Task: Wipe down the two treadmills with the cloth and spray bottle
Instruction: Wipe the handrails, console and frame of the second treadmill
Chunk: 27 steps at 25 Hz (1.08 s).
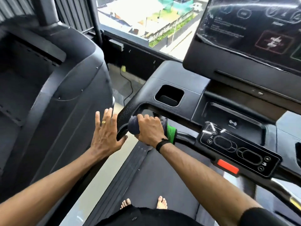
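The cloth (134,127) looks soft and fuzzy. The treadmill handle (124,115) is matt black plastic with a bumpy grip. The screen (254,30) is shiny glass.

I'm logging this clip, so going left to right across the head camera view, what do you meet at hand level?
Left hand → handlebar end → right hand holding the cloth → control panel → red stop button.
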Each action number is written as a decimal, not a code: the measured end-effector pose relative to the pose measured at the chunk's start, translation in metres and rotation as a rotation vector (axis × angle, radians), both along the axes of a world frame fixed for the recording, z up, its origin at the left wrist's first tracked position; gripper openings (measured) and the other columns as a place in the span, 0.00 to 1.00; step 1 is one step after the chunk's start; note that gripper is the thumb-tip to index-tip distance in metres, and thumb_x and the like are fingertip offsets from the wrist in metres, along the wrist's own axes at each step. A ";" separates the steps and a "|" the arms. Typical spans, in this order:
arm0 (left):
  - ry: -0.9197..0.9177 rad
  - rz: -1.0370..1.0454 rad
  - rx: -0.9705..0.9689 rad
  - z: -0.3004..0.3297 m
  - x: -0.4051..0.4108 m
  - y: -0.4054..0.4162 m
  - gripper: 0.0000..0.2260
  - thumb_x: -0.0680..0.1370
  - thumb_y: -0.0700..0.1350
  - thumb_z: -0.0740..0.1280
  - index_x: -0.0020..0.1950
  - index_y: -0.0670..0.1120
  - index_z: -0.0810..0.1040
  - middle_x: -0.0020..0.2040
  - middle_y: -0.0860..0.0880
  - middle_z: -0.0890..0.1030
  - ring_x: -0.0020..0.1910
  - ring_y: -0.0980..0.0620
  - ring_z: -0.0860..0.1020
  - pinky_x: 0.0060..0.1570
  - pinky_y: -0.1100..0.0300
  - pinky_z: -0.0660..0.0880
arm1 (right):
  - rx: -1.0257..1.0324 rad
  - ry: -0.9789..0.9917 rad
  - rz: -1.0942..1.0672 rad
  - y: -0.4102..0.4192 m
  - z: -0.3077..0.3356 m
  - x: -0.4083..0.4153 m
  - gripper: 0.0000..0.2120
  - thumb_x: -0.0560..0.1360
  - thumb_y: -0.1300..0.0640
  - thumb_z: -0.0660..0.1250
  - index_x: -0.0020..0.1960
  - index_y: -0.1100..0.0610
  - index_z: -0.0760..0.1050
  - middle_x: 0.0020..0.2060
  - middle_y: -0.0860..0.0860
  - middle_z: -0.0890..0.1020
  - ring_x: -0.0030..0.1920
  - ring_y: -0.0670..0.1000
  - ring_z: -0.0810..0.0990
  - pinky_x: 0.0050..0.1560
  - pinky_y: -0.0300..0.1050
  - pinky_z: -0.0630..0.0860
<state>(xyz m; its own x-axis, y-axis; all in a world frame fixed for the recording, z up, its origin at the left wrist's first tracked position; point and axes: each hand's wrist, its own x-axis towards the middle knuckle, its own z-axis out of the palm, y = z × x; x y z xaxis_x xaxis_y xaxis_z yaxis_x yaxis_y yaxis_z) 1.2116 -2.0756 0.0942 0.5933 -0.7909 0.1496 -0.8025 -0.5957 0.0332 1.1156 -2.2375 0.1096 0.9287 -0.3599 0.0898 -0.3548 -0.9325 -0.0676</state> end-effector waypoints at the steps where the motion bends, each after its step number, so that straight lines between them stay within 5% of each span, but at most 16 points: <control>1: -0.004 -0.039 -0.016 0.002 -0.002 0.000 0.41 0.72 0.62 0.63 0.74 0.34 0.61 0.73 0.33 0.63 0.76 0.35 0.60 0.76 0.38 0.41 | -0.040 -0.006 0.014 -0.002 0.000 -0.013 0.24 0.68 0.48 0.73 0.60 0.56 0.72 0.49 0.54 0.80 0.48 0.58 0.81 0.48 0.52 0.73; 4: 0.037 -0.128 -0.112 0.005 -0.010 -0.007 0.36 0.76 0.61 0.57 0.74 0.35 0.61 0.74 0.35 0.63 0.77 0.39 0.59 0.76 0.39 0.40 | -0.004 -0.035 0.033 -0.012 0.000 -0.050 0.31 0.67 0.52 0.74 0.68 0.55 0.71 0.56 0.55 0.80 0.54 0.59 0.80 0.54 0.54 0.73; 6: 0.091 -0.159 -0.204 0.009 -0.017 -0.021 0.33 0.78 0.60 0.55 0.73 0.36 0.62 0.75 0.37 0.63 0.77 0.41 0.60 0.76 0.38 0.40 | 0.231 -0.165 -0.024 -0.022 0.011 -0.069 0.27 0.67 0.56 0.72 0.66 0.51 0.74 0.57 0.53 0.82 0.55 0.58 0.81 0.55 0.55 0.75; 10: 0.185 -0.217 -0.354 0.026 -0.029 -0.061 0.31 0.80 0.61 0.53 0.73 0.38 0.60 0.75 0.40 0.63 0.76 0.44 0.64 0.76 0.41 0.36 | 0.804 -0.771 -0.354 -0.063 0.065 -0.101 0.12 0.71 0.63 0.76 0.52 0.54 0.81 0.44 0.48 0.85 0.43 0.41 0.83 0.49 0.39 0.79; 12: 0.238 -0.298 -0.429 0.036 -0.035 -0.082 0.31 0.79 0.61 0.54 0.74 0.40 0.59 0.76 0.42 0.62 0.77 0.47 0.61 0.76 0.44 0.34 | 1.042 -1.030 -0.427 -0.090 0.100 -0.128 0.08 0.73 0.65 0.74 0.52 0.60 0.81 0.43 0.49 0.85 0.42 0.41 0.81 0.47 0.37 0.78; 18: 0.419 -0.587 -0.482 0.069 -0.070 -0.169 0.28 0.79 0.61 0.52 0.73 0.44 0.64 0.75 0.47 0.66 0.76 0.57 0.60 0.77 0.49 0.38 | 0.967 -1.406 -0.492 -0.148 0.159 -0.252 0.10 0.76 0.50 0.70 0.52 0.55 0.82 0.47 0.47 0.86 0.50 0.47 0.82 0.55 0.45 0.78; 20: 0.458 -0.635 -0.449 0.068 -0.082 -0.199 0.29 0.80 0.62 0.49 0.71 0.44 0.66 0.73 0.47 0.69 0.74 0.54 0.64 0.77 0.51 0.38 | 0.700 -1.254 -0.478 -0.157 0.159 -0.288 0.16 0.75 0.40 0.68 0.55 0.51 0.81 0.50 0.43 0.85 0.53 0.44 0.80 0.58 0.42 0.75; 22: 0.497 -0.616 -0.423 0.061 -0.090 -0.228 0.30 0.79 0.63 0.47 0.70 0.44 0.68 0.70 0.47 0.72 0.72 0.52 0.67 0.76 0.55 0.40 | 0.349 -0.738 -0.600 -0.174 0.133 -0.315 0.31 0.75 0.35 0.61 0.71 0.53 0.72 0.68 0.50 0.77 0.71 0.49 0.71 0.72 0.46 0.65; 23: 0.519 -0.586 -0.406 0.056 -0.092 -0.242 0.31 0.78 0.64 0.46 0.69 0.44 0.69 0.69 0.46 0.74 0.71 0.51 0.68 0.75 0.57 0.41 | 0.296 -0.435 -0.688 -0.184 0.113 -0.325 0.39 0.74 0.32 0.57 0.78 0.55 0.63 0.77 0.55 0.65 0.79 0.53 0.58 0.77 0.50 0.55; 25: 0.525 -0.529 -0.340 0.044 -0.094 -0.265 0.33 0.76 0.65 0.44 0.69 0.44 0.69 0.69 0.45 0.74 0.72 0.49 0.68 0.75 0.55 0.42 | 0.488 -0.040 -0.867 -0.202 0.074 -0.336 0.46 0.72 0.27 0.49 0.81 0.51 0.49 0.81 0.58 0.44 0.80 0.55 0.38 0.78 0.54 0.39; 27: 0.421 -0.501 -0.252 0.028 -0.093 -0.281 0.34 0.77 0.65 0.43 0.71 0.43 0.66 0.72 0.44 0.70 0.74 0.47 0.65 0.77 0.48 0.42 | 0.644 0.073 -0.910 -0.221 0.044 -0.340 0.38 0.78 0.30 0.48 0.81 0.47 0.44 0.80 0.57 0.38 0.79 0.56 0.33 0.77 0.55 0.34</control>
